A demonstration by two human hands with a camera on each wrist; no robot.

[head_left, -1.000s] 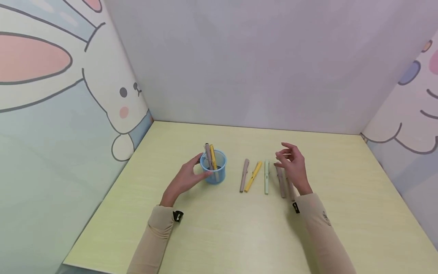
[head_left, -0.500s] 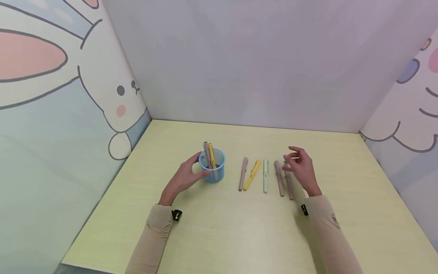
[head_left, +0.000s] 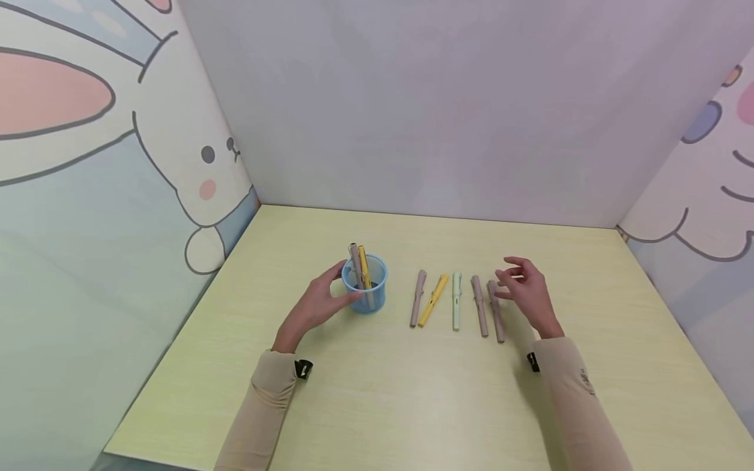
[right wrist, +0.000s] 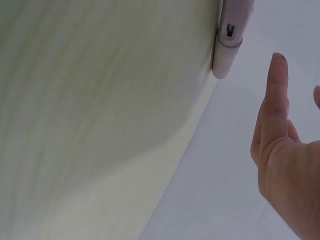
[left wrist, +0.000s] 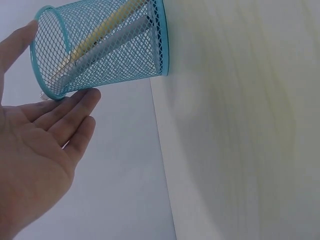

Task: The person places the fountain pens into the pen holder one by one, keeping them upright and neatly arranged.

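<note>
My left hand (head_left: 315,304) holds a blue mesh pen cup (head_left: 378,299), thumb and fingers on opposite sides near its rim. A greyish pen (head_left: 356,261) and a yellow pen (head_left: 364,260) lean inside the cup. To its right lies a row of pens: a mauve one (head_left: 418,297), a yellow one (head_left: 434,299), a mint green one (head_left: 457,301) and two more mauve pens, one (head_left: 480,306) beside the rightmost (head_left: 498,319). My right hand (head_left: 527,293), fingers loosely bent and holding nothing, hovers by the top of the rightmost pen, whose end (right wrist: 227,52) shows in the right wrist view.
The pale yellow-green table (head_left: 377,392) meets a plain light wall (head_left: 412,118) at the back. Side panels with cartoon drawings stand at left (head_left: 177,144) and right (head_left: 707,196).
My right hand has drifted to the right, from over the two right-hand mauve pens to beside the rightmost, uncovering both. My left hand and the cup have stayed in place.
</note>
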